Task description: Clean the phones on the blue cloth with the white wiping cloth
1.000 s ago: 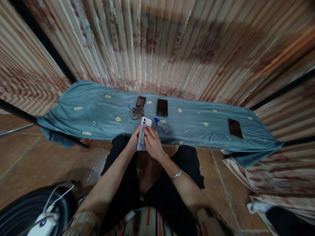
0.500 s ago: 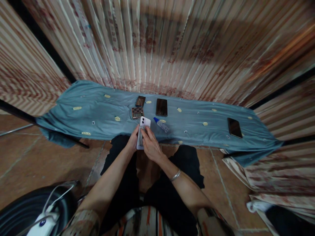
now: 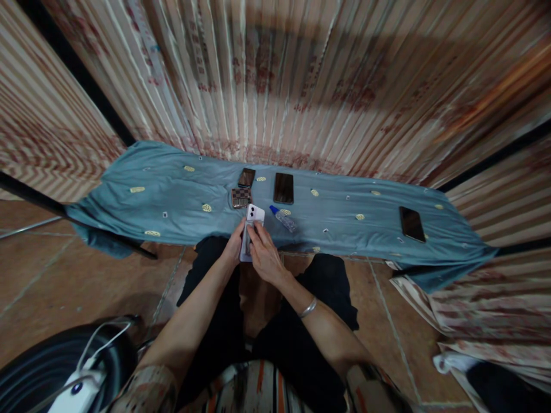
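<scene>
While left hand (image 3: 233, 245) curls closed along left edge of pale smartphone (image 3: 257, 213), right hand (image 3: 266, 253) lies half-bent on grey piece (image 3: 248, 241) over phone's back; can't tell whether it pinches. Phone held by near edge of cloth-covered table (image 3: 185, 198), camera end outward. Might drop to floor (image 3: 408, 321), I judge, if left grip slackens under right-hand pressure. Checkered case (image 3: 241, 198) just past phone's top, blue-capped bottle (image 3: 284, 220) near right fingers: both crowd forward reach. Dark-screened device (image 3: 283, 189) farther back; black phone (image 3: 412, 224) well apart, right.

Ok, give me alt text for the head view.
The left hand holds a pale phone, the right hand over its back. Beyond, a blue cloth bears a blue-tipped bottle, a checkered case and, far right, a dark phone.
</scene>
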`<state>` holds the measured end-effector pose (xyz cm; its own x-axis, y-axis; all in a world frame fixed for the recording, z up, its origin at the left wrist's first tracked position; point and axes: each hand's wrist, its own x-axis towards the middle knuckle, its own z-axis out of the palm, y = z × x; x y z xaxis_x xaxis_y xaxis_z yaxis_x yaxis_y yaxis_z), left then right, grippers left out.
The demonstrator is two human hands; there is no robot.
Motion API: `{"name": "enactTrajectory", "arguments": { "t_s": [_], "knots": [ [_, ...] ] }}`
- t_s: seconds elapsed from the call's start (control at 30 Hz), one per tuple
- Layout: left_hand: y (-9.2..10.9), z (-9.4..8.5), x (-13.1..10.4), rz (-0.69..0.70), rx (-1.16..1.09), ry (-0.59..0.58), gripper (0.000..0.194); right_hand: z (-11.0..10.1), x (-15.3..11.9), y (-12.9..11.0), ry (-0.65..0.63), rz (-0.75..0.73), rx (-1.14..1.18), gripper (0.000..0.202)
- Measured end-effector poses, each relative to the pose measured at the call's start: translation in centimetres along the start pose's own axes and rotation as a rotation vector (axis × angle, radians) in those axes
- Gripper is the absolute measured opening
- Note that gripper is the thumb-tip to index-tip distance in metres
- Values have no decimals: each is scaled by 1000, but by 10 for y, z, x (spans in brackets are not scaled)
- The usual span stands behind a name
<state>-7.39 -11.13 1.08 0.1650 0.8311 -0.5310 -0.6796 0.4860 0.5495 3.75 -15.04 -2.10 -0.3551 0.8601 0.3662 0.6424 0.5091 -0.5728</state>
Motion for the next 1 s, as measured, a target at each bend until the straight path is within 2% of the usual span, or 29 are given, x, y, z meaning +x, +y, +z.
{"name": "enactTrajectory", "arguments": {
  "t_s": [0.33, 0.5, 0.63, 0.8, 1.0],
  "knots": [
    [-3, 7, -5, 44, 33, 41, 39, -6, 6, 4, 64, 46, 2, 55],
    [1, 9, -7, 3, 13, 77, 43, -4, 3, -2, 12, 26, 0, 56],
    [3, 7, -6, -32, -15, 26, 51, -3, -2, -6, -26, -3, 2, 57],
    [1, 3, -1, -44, -10, -8, 51, -5, 0, -3, -11, 6, 2, 57],
    [0, 4, -2, -15, 29, 70, 44, -6, 5, 4, 16, 46, -12, 57]
  ]
}}
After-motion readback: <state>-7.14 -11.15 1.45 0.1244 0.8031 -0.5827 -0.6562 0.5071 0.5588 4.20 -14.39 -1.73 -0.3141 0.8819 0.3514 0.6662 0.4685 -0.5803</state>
